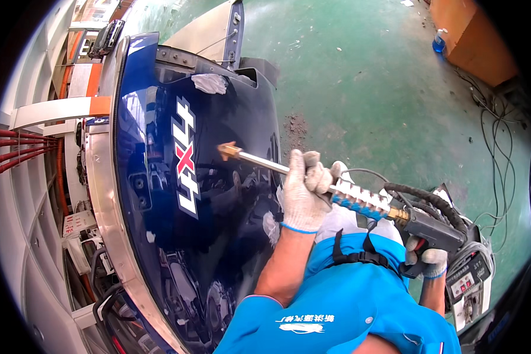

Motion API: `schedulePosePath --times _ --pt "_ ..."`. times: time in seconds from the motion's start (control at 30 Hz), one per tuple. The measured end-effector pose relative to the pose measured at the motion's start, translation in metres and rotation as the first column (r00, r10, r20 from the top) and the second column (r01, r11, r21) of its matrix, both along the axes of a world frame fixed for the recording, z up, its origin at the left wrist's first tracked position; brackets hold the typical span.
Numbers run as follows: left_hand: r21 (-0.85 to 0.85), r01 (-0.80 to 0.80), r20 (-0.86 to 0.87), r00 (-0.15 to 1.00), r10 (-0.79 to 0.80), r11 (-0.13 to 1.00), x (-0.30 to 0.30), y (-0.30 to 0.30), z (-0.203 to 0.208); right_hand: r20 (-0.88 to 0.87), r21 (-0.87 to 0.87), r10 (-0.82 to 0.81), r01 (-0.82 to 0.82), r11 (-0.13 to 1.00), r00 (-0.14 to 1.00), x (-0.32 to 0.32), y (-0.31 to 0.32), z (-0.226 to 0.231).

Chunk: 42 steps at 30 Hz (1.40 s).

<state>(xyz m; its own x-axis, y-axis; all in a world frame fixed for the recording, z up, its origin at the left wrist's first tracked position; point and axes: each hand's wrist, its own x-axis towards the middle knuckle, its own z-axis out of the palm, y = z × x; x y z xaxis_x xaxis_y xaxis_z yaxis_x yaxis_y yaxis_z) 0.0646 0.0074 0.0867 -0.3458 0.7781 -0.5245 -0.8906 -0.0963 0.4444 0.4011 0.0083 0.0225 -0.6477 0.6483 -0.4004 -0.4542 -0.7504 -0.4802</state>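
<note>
Pistol-gripped pulling tool (436, 229) lies across the lower right of the blue panel (230, 230), its body beyond the panel's right edge and its steel rod (264, 161) reaching over the glossy face. The left hand (307, 192), in a pale knit glove, is curled around the tool where the rod runs into the ribbed sleeve. The right hand (434, 258), gloved alike, is wrapped around the pistol grip near a red trigger (420, 245); whether a finger presses it, I cannot tell.

Good handling here likely depends on the left hand guiding the rod close to its front while the right bears the weight. The brass-coloured tip (228, 151) should meet the panel squarely; whether it touches now is unclear. A light, steady placement would probably spare the paint from skidding marks, and the black hose (428, 197) is best left slack, away from the panel.

The rod is smooth, slim and bright; the metal sleeve (360, 194) is chunky with rows of bumps, joined to the matt black body by a brass-coloured fitting (400, 215). The panel is mirror-glossy and curved, with a flat red-and-white decal (186, 159) left of the tip and a pale, uneven patch (209, 84) near its top.
</note>
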Motion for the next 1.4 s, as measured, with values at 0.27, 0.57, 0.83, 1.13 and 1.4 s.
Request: schedulePosePath --times 0.27,0.57,0.83,1.13,1.4 --pt "-0.023 0.061 0.075 0.995 -0.059 0.998 -0.051 0.083 -0.015 0.108 0.138 -0.129 0.113 0.984 0.986 -0.068 0.059 0.003" --pt "-0.088 0.074 0.04 0.997 -0.071 0.993 -0.096 0.138 -0.015 0.083 0.096 -0.146 0.137 0.986 0.986 -0.121 0.083 -0.012" --pt "-0.142 0.007 0.007 1.0 -0.006 0.99 -0.102 0.15 -0.024 -0.006 0.051 -0.103 0.103 0.993 0.995 -0.122 0.11 -0.039" --pt "-0.072 -0.019 -0.018 1.0 0.017 0.997 -0.103 0.156 -0.034 0.037 0.109 -0.079 0.075 0.991 0.996 -0.125 0.136 -0.043" --pt "-0.083 -0.038 0.007 0.999 0.038 0.996 -0.1 0.156 -0.033 0.038 0.136 -0.071 0.065 0.989 0.997 -0.119 0.138 -0.049"
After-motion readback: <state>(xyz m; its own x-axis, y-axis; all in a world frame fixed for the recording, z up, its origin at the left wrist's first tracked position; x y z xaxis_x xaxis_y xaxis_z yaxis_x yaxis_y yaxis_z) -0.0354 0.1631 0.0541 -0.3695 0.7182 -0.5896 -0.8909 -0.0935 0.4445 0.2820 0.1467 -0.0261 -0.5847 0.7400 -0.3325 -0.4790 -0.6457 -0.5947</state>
